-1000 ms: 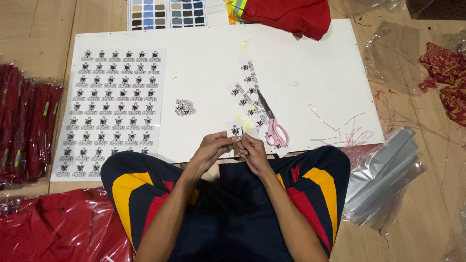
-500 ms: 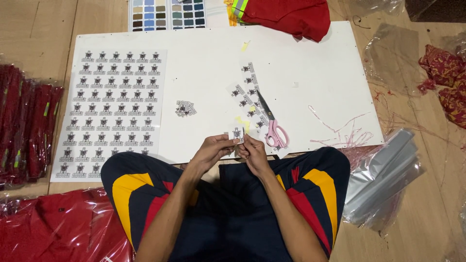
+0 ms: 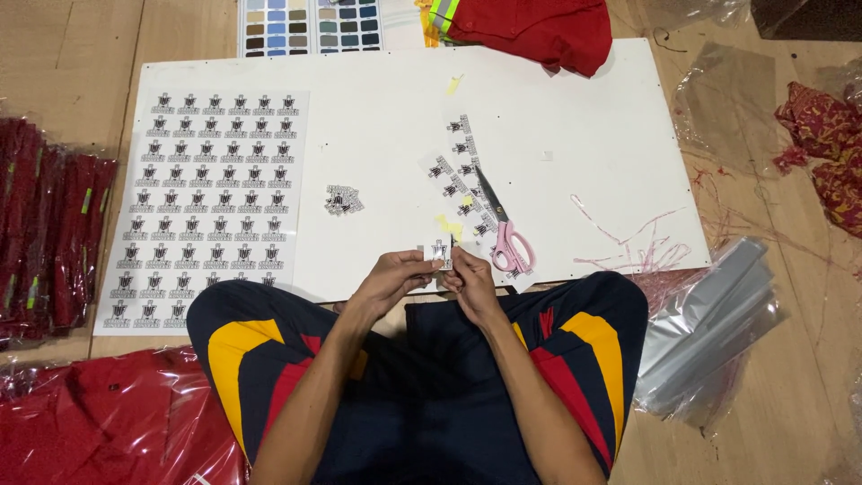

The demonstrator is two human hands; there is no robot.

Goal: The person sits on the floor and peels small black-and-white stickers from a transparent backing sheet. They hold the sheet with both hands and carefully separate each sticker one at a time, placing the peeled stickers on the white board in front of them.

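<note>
Head view: both hands [image 3: 431,274] still pinch the small sticker [image 3: 439,252], unmoved

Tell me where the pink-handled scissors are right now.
In the head view, the pink-handled scissors lie on the white board near its front edge, just beyond the right hand, blades pointing away beside the cut strips of stickers.

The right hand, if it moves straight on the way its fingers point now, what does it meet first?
The right hand points up-left at the small cut-out printed sticker it pinches together with the left hand. Beyond that, probably bare white board; the little pile of cut stickers lies further left. Depth is unclear.
</note>
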